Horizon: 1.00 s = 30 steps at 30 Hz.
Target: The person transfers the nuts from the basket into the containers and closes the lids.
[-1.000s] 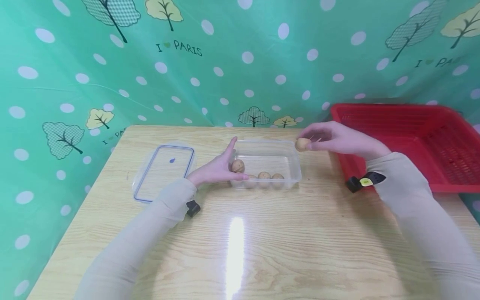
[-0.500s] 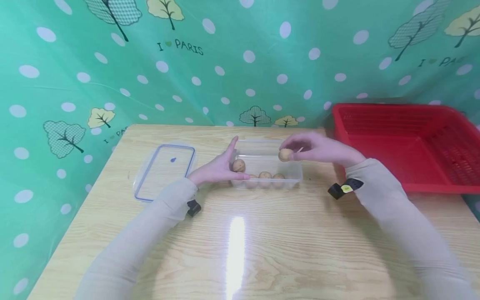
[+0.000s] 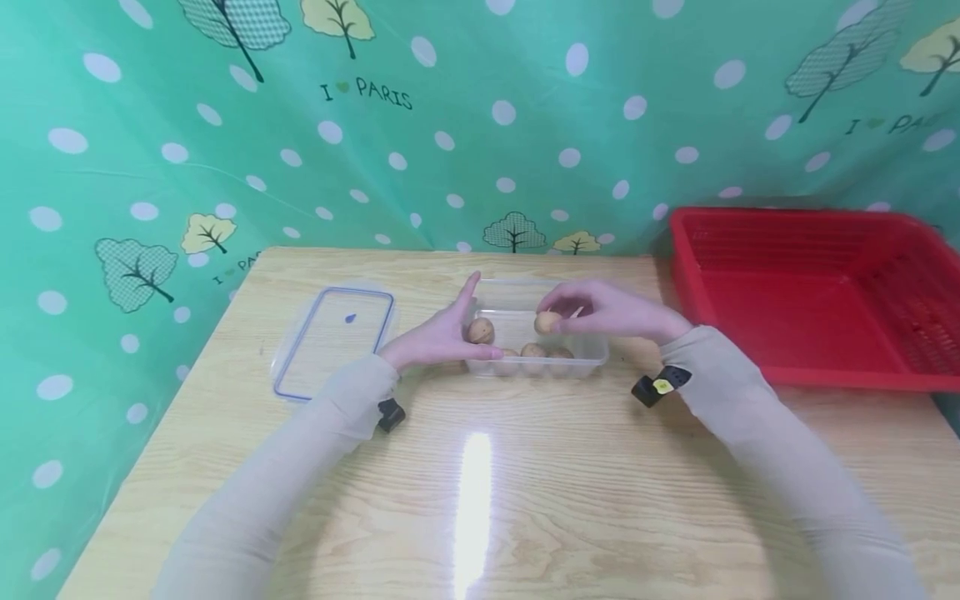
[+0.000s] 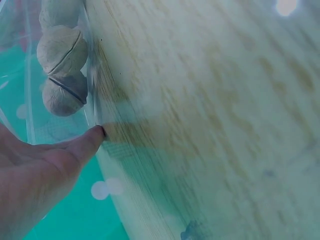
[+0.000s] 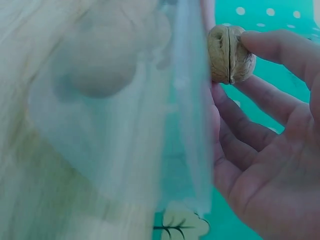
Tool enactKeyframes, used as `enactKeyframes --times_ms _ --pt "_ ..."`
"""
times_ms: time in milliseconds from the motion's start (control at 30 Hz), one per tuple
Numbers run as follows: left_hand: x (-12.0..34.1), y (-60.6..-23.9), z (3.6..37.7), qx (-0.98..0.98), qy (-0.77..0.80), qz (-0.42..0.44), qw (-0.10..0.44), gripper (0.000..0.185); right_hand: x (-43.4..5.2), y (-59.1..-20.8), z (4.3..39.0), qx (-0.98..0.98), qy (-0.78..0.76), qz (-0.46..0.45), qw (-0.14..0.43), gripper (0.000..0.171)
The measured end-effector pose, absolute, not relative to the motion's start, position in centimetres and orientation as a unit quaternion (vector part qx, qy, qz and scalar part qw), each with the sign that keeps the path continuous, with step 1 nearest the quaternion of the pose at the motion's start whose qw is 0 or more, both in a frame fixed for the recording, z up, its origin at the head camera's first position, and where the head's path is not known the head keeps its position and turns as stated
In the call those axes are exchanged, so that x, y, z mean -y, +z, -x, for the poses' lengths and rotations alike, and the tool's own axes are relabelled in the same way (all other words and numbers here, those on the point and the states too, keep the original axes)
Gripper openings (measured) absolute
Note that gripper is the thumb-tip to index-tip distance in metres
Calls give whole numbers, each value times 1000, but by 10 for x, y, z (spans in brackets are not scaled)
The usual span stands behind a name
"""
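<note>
A clear plastic food container [image 3: 597, 357] stands on the wooden table. My left hand [image 3: 435, 335] holds its left end, thumb along the front rim and fingers spread toward the back; in the left wrist view the thumb tip [image 4: 98, 132] meets the outer wall. Between thumb and fingers, my right hand [image 3: 611, 310] pinches a walnut [image 5: 230, 54] over the container's opening. Several walnuts [image 3: 534, 352] line the inside of the front wall, and another walnut [image 3: 481, 331] sits near the left end beside my left hand. The left fingertips are partly hidden behind the container.
The container's clear lid [image 3: 335, 343], edged with a blue seal, lies on the table to the left. A large red plastic basket [image 3: 795, 377] stands at the right. A green patterned cloth [image 3: 450, 100] hangs behind the table [image 3: 390, 508].
My right hand has moved left with the walnut, from beyond the container's right edge to over its middle, and a little lower. The left hand stays at the container's left end.
</note>
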<state>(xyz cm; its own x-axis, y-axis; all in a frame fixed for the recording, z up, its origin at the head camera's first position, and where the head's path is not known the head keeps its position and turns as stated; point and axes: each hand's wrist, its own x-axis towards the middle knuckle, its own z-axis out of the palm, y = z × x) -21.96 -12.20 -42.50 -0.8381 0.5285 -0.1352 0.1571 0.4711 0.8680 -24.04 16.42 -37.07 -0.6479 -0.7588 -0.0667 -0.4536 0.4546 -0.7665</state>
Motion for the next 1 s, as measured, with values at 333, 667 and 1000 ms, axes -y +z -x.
enactKeyframes --times_ms 333,667,1000 --pt "121 -418 217 -840 461 -203 202 127 -144 -384 240 -819 -377 372 219 34" --pt "122 -423 218 -836 470 -202 199 127 -127 -397 244 -812 -385 368 237 32" --pt "122 -424 219 -840 462 -208 195 127 -117 -407 253 -818 -383 341 261 32"
